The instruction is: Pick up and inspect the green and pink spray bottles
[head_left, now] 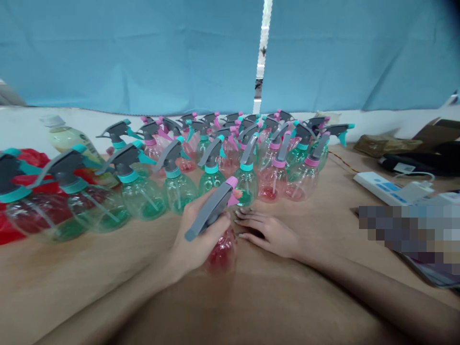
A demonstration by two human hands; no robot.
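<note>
My left hand (203, 230) is wrapped round the neck of a pink spray bottle (222, 254) with a grey and pink trigger head, close in front of me. The bottle stands upright or nearly so; I cannot tell whether its base rests on the table. Just right of it, my right hand (268, 230) lies palm down with its fingers stretched toward the bottle and nothing in them. Beyond my hands stands a front row of spray bottles, among them a green one (246, 187) with a turquoise collar and a pink one (272, 184).
Several more spray bottles crowd behind, up to the blue cloth (161, 57). A red plastic bag (34, 158) and a drink bottle (68, 136) are at left. On the right of the table (287, 297) lie a power strip (381, 187), a black bundle and a blurred-out flat object.
</note>
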